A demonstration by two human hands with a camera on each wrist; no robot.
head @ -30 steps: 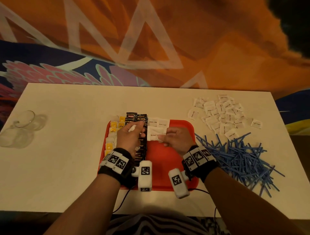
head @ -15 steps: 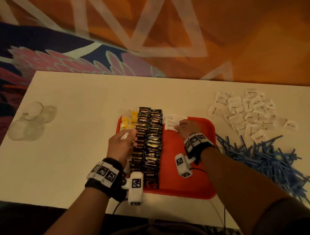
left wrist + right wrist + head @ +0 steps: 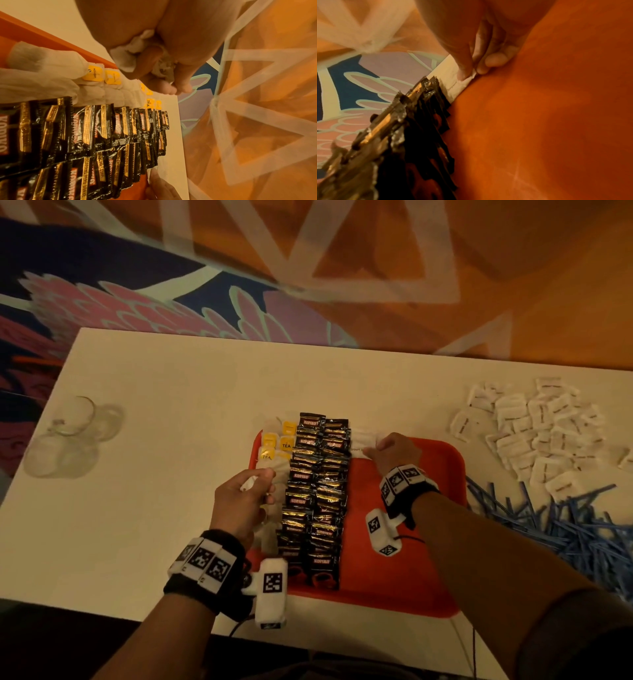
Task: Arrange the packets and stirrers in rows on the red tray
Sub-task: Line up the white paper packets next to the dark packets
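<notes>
The red tray holds a column of tea bags with yellow tags on its left and two columns of black Kopiko packets in the middle. My left hand hovers over the tea bags and grips a bunch of white packets in its curled fingers. My right hand is at the tray's far edge, right of the black columns. It pinches a white sugar packet lying flat on the tray. Its palm hides the other white packets there.
A heap of white packets lies on the white table at the far right, with a pile of blue stirrers in front of it. An overturned clear glass lies at the far left. The tray's right half is bare.
My right hand carried the white packet from the tray's middle to its far edge and set it down beside the black columns. The left hand kept its bunch and barely moved.
</notes>
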